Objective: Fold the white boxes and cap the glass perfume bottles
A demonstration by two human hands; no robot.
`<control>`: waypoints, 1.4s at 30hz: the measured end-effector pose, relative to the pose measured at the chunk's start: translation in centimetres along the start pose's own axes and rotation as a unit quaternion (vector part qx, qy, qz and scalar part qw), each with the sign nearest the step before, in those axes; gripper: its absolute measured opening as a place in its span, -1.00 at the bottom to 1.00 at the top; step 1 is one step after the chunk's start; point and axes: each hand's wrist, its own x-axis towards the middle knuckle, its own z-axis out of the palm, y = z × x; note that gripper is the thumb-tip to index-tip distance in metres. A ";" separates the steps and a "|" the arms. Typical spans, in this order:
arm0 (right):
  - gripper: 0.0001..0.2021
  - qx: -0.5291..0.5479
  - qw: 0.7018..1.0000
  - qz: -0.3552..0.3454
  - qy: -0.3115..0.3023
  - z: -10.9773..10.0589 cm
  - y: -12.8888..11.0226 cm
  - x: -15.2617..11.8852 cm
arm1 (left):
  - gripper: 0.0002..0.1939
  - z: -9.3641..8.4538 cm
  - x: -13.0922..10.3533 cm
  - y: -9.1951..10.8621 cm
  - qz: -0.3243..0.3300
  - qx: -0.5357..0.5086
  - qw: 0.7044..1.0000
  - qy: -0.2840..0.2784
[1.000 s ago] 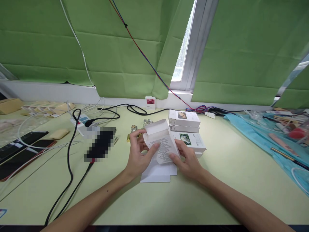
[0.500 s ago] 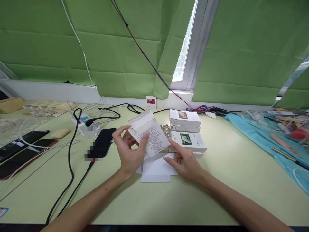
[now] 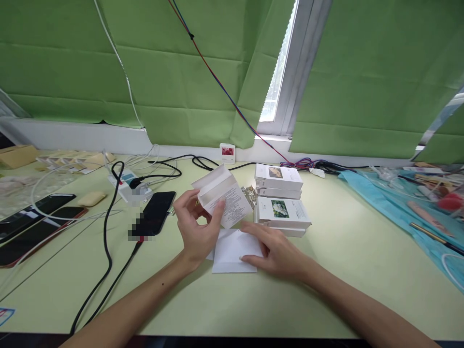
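Observation:
A small white carton with printed text and an open end flap is held up in my left hand, the thumb across its printed face. Below it, blank white folded card lies on the table. My right hand rests at the card's right side with fingers and thumb apart, touching its surface. Just right of the carton is a crumpled gold foil piece. White boxes with a flower picture are stacked beside my right hand, and more white boxes sit behind them.
A black phone with a cable lies to the left, near a white power strip. Two more phones are at the far left. On the right, a blue sheet carries assorted items. A small box stands by the wall.
My right hand has left the carton's lower corner and moved down onto the white card, its fingers opening. The carton has tilted slightly in my left hand.

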 end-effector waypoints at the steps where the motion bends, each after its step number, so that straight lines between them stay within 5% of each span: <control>1: -0.45 -0.013 1.000 -0.005 -0.021 -0.1 -0.1 0.0 | -0.49 0.0 -0.1 0.1 -0.003 -0.001 1.000 -0.003; 11: -0.14 -0.094 0.988 0.004 -0.124 0.1 -0.6 -0.1 | -0.50 0.2 -0.5 0.0 -0.028 0.001 0.999 -0.028; 29: -0.36 -0.082 0.992 -0.013 -0.091 0.0 -0.8 0.0 | -0.51 0.2 -0.6 0.0 -0.053 0.007 0.997 -0.050; 34: -0.43 -0.065 0.994 -0.062 -0.068 0.0 -0.7 0.1 | -0.52 0.2 -0.6 0.0 -0.039 0.011 0.998 -0.044; 42: -0.33 -0.055 0.993 -0.043 -0.095 0.0 -0.9 0.1 | -0.51 0.3 -0.8 -0.2 -0.042 0.008 0.998 -0.039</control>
